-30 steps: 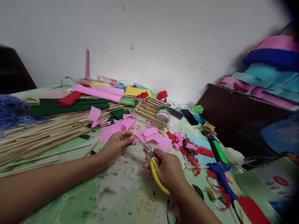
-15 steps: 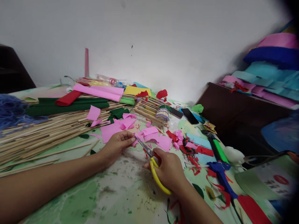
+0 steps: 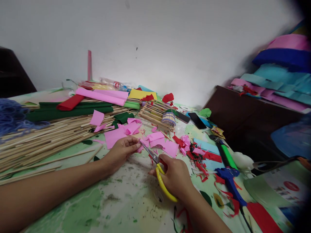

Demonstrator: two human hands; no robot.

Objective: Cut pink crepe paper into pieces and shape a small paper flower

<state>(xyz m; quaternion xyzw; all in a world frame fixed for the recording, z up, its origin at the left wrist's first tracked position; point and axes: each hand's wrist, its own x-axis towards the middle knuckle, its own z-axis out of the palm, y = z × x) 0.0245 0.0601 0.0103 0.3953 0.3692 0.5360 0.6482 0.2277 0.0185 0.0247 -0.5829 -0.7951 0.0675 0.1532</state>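
Observation:
My left hand point(image 3: 120, 152) pinches a small piece of pink crepe paper point(image 3: 141, 146) just above the green-patterned table point(image 3: 116, 200). My right hand point(image 3: 176, 176) is wrapped round the yellow handles of a pair of scissors point(image 3: 157, 168). The metal blades point up and left, with their tips at the pink piece. Loose pink paper scraps point(image 3: 157, 140) lie just beyond both hands.
A long bundle of bamboo sticks point(image 3: 48, 139) lies at the left, with green, red and pink paper rolls point(image 3: 80, 103) behind. Red scraps point(image 3: 199, 158), a blue glue gun point(image 3: 229, 181), a green-handled tool point(image 3: 225, 155) and a phone point(image 3: 197, 121) sit at the right. Blue yarn point(image 3: 12, 116) is far left.

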